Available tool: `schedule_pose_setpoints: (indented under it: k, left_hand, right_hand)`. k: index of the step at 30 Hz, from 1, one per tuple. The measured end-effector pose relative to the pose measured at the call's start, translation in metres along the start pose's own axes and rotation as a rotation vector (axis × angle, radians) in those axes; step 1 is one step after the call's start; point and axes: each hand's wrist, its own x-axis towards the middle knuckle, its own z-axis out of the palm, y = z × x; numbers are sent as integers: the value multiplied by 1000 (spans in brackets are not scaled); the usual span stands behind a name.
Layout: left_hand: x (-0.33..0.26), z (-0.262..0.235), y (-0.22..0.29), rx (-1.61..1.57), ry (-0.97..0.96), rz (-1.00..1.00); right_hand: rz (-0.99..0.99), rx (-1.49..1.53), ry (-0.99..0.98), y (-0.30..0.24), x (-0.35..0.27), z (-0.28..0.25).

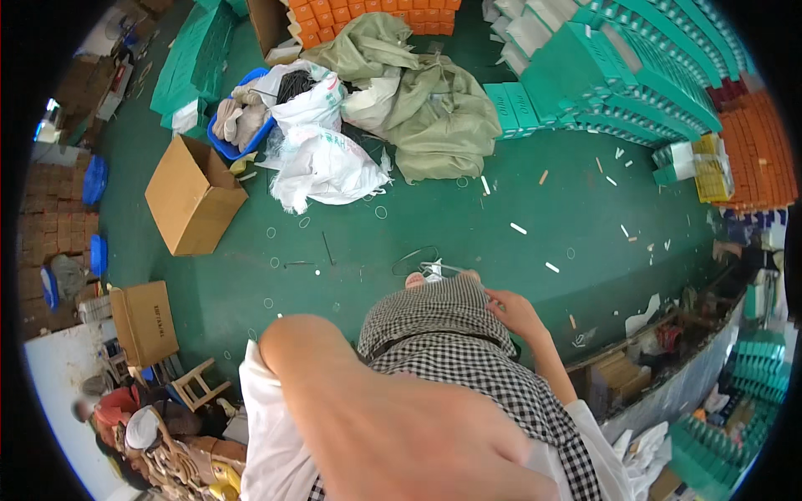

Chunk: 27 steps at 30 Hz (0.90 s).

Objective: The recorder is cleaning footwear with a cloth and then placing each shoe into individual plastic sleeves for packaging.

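My left arm is bent up close to the camera, and my left hand (434, 442) looms blurred at the lower middle. Its fingers run out of sight, so whether it holds anything is hidden. My right hand (511, 313) hangs at the right side of the black-and-white checked apron (434, 313), fingers loosely apart against the cloth and nothing visible in them. Beyond the apron's hem, toe tips (415, 280) show on the floor. Near them lie a small white scrap (433, 270) and a thin dark loop of wire or cord (407, 260).
An open cardboard box (180, 209) stands at left, beside a blue basin (219, 144) of cloth. White sacks (322, 171) and olive sacks (443, 117) lie ahead. Green boxes (576, 67) are stacked far right. White and brown bits litter the green floor (501, 200). People (125, 413) sit lower left.
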Motion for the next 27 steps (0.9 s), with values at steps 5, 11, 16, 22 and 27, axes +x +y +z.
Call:
schedule_pose_setpoints:
  k: [5,11,16,22,27]
  left_hand:
    - [-77,-76,-24,-163,575,125]
    - [-198,-138,-121,489,1338,-1049]
    - [-305,-134,-255,273,1498,-1684]
    - [-385,-111,-399,-21,1180,-2033]
    - [-460,-87,-480,-234,836,-2141]
  right_hand:
    - [-79,-41,-246,30,102,-30]
    - [-149,-83,-210,68,320,-77]
    - [-175,-524,-196,103,534,-56]
    - [-205,-939,-160,213,684,-16]
    - [125,-153,-534,210,689,-5]
